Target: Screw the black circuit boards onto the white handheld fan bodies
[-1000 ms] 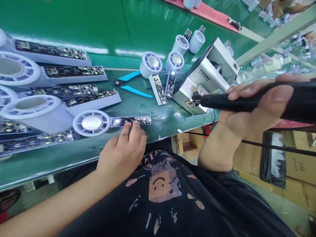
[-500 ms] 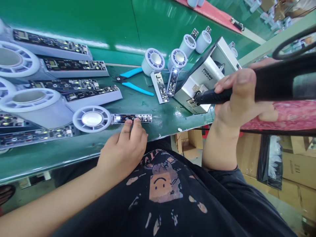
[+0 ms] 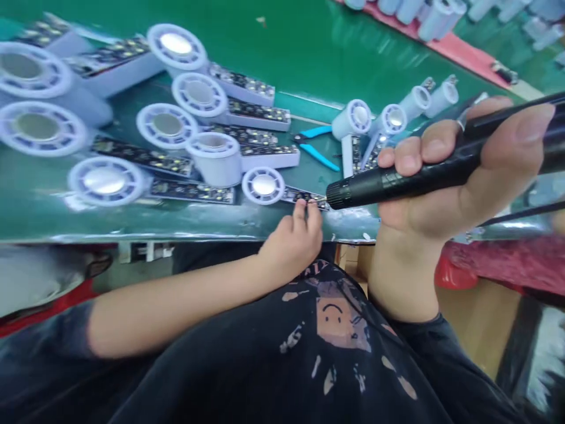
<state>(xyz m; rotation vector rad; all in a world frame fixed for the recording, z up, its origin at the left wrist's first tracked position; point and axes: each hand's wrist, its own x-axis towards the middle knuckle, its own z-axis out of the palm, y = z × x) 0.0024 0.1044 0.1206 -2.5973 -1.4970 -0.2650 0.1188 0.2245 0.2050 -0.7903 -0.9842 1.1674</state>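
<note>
My right hand [image 3: 445, 159] is wrapped round a black electric screwdriver [image 3: 362, 187]. Its thin bit reaches the right part of a dark circuit board [image 3: 291, 193], close to my left fingertips. That board sits in the handle of a white plastic housing with a round, slotted head [image 3: 263, 185], lying flat near the table's front edge. My left hand [image 3: 295, 234] holds this housing against the table, two fingertips pressing on the board and the other fingers curled. Its thumb is hidden.
Similar housings with boards [image 3: 200, 94] crowd the left of the green table [image 3: 273, 35]. Blue-handled cutters [image 3: 320, 156] lie behind the board. More housings [image 3: 355, 118] stand at the back right. A pink strip [image 3: 463, 50] runs along the far side.
My right hand has brought the screwdriver from the silver box across to the board under my left fingers. The view has turned, and my right hand now covers the box.
</note>
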